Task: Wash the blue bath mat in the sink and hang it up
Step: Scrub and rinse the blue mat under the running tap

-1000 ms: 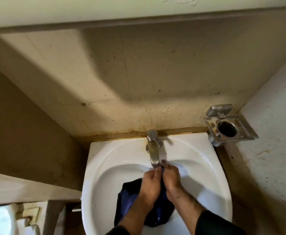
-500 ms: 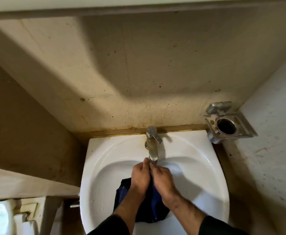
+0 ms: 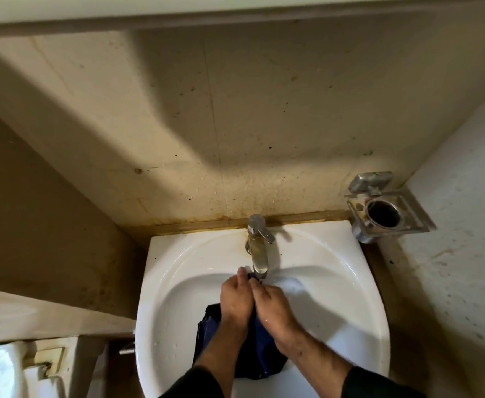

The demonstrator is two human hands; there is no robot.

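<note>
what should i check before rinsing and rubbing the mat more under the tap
1. Both hands on the mat: ok, left hand and right hand pinch its top edge.
2. Held edge under the tap spout: ok, it sits right below.
3. Water running: cannot tell, no clear stream shows.
4. Mat inside the sink: ok, the bunched part hangs in the basin.
5. Drain open: cannot tell, mat and hands hide it.
</note>
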